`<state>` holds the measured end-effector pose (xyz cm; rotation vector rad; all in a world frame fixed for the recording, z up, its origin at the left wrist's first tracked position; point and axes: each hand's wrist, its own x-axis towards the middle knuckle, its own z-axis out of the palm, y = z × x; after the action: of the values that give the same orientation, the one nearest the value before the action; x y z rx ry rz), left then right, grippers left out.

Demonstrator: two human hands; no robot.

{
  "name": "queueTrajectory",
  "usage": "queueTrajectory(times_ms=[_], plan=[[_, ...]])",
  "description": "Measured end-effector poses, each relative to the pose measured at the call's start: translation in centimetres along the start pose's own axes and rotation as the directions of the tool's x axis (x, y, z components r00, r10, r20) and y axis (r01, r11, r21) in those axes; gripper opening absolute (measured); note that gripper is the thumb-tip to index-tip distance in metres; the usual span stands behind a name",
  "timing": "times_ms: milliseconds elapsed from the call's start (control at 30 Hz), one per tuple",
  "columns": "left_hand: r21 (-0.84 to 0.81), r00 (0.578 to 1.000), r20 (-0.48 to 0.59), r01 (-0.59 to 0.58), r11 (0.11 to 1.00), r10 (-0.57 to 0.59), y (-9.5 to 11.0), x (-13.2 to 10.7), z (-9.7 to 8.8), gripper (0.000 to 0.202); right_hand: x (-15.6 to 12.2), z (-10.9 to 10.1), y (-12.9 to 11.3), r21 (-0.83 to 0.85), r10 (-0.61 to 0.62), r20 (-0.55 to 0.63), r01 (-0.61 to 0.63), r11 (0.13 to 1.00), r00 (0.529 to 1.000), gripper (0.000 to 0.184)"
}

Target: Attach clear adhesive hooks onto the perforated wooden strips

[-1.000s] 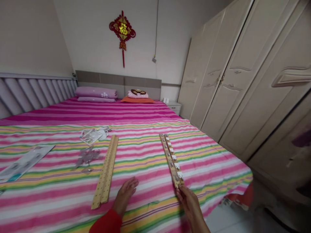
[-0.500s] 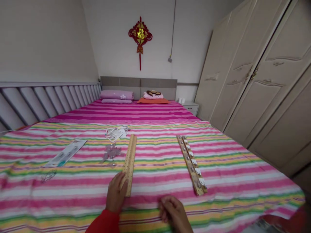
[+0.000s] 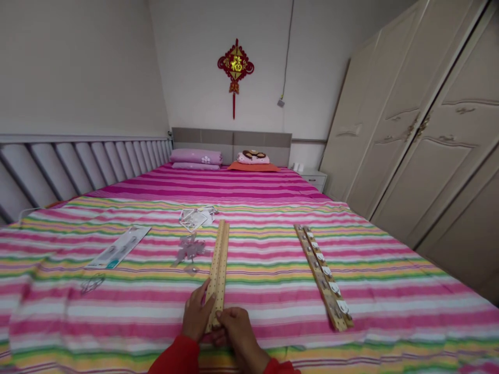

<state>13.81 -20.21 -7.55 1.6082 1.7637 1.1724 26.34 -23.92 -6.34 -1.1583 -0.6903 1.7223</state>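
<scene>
Two long wooden strips with rows of small holes (image 3: 221,259) lie side by side on the striped bedspread, pointing away from me. My left hand (image 3: 197,314) grips the left strip near its close end, thumb on top and fingers along its left edge. At the close end of the right strip, my right hand (image 3: 237,328) pinches with thumb and fingertips; its lower fingers are partly hidden. Left of the strips is a small pile of clear, greyish plastic pieces (image 3: 191,249). Further right lie two more wooden strips (image 3: 322,278) carrying white and metal hook-like pieces.
Clear packaging with small pieces (image 3: 198,217) lies beyond the plastic pile. To the left are a long flat package (image 3: 119,248) and some thin wire-like pieces (image 3: 92,283). A slatted rail (image 3: 97,161) borders the bed's left; a wardrobe (image 3: 429,130) stands at right.
My right hand has moved left and forward from the bare bedspread to the close end of the strips. My left hand stays on the strips. The view has shifted slightly.
</scene>
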Motion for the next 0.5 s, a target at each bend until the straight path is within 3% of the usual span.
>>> queueTrajectory(times_ms=[167,300,500], plan=[[-0.014,1.000,-0.006,-0.014,1.000,0.014,0.6,-0.5,0.0,0.048,-1.0,-0.9,-0.3,0.075,-0.062,-0.045,0.065,0.995,0.997,0.048],[-0.100,1.000,-0.015,0.014,0.995,-0.016,1.1,-0.6,-0.2,0.047,-2.7,-3.5,-0.9,0.066,-0.143,-0.080,0.149,0.987,0.986,0.053],[-0.385,0.975,0.007,0.206,0.900,-0.220,1.4,0.2,-1.5,0.050,-4.7,-7.6,-1.5,-0.028,-0.079,-0.064,0.077,0.997,0.995,0.052]])
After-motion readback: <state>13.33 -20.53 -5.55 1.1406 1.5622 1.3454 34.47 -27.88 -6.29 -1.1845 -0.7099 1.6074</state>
